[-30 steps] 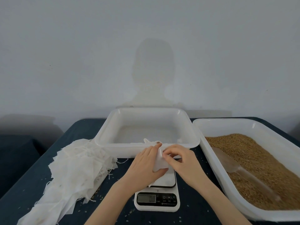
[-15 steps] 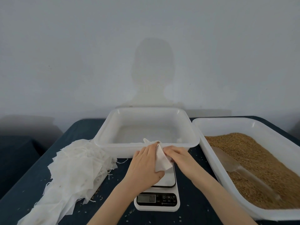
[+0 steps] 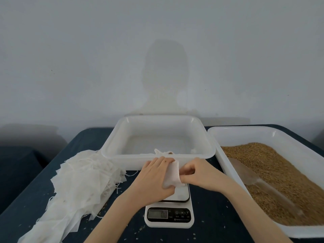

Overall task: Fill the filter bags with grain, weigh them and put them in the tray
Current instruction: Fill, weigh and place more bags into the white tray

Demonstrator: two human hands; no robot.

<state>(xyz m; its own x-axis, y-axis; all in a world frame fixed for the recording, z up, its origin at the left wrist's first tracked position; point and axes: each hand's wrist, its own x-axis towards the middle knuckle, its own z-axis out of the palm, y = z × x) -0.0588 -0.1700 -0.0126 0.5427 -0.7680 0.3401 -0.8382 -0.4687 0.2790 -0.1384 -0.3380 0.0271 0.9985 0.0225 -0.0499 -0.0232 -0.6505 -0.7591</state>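
My left hand (image 3: pixel 154 178) grips a small white filter bag (image 3: pixel 172 174) just above the white kitchen scale (image 3: pixel 169 215). My right hand (image 3: pixel 198 174) pinches the bag's right side with curled fingers. The bag's top end (image 3: pixel 162 152) sticks up past my left fingers. Behind my hands stands the white tray (image 3: pixel 112 146), nothing visible in it. To the right, a bigger white tray (image 3: pixel 245 132) holds brown grain (image 3: pixel 273 172), with a clear scoop (image 3: pixel 249 176) lying in it. The scale's display (image 3: pixel 157 214) is lit; its reading is too blurred to tell.
A heap of unfilled white filter bags (image 3: pixel 82 183) with loose strings lies on the dark blue tabletop (image 3: pixel 219 216) to the left. Stray grains dot the cloth around the scale. A pale wall rises right behind the table.
My right hand has curled its fingers and now pinches the bag from the right. The left hand has shifted slightly around the bag. The trays, scale and heap have not moved.
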